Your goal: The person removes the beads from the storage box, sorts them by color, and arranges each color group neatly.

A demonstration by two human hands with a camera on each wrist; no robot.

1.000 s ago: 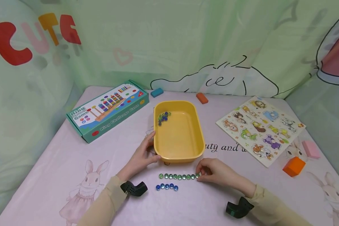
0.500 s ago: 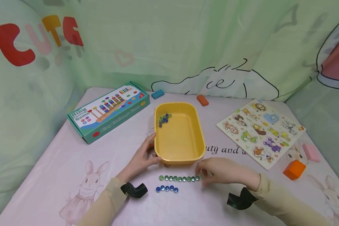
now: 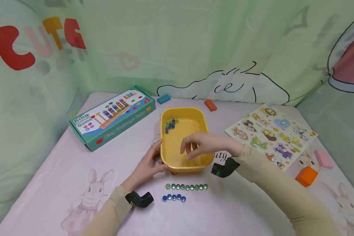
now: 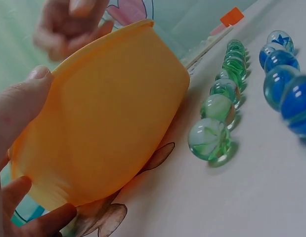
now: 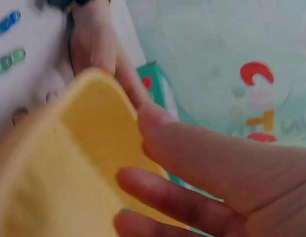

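A yellow plastic tub (image 3: 173, 149) stands in the middle of the table, with several green and blue glass marbles (image 3: 171, 125) in its far left corner. My left hand (image 3: 147, 165) holds the tub's near left corner, thumb at the rim and fingers along the outer wall. Over the tub hovers my right hand (image 3: 209, 144), its fingers loosely bent and apart. Nothing shows between the right thumb and fingers (image 5: 157, 190). In front of the tub lies a row of green marbles (image 3: 187, 187). Nearer me is a shorter row of blue marbles (image 3: 174, 197).
A green Ring Challenge Game box (image 3: 115, 119) lies at the left. Behind the tub are a blue block (image 3: 163, 99) and an orange-red block (image 3: 210, 105). At the right lie an animal puzzle board (image 3: 268, 131), an orange block (image 3: 306, 176) and a pink block (image 3: 323, 159).
My right hand has left the right end of the green marble row, where its fingers were at a marble, and moved up and left over the tub. The left hand stays at the tub.
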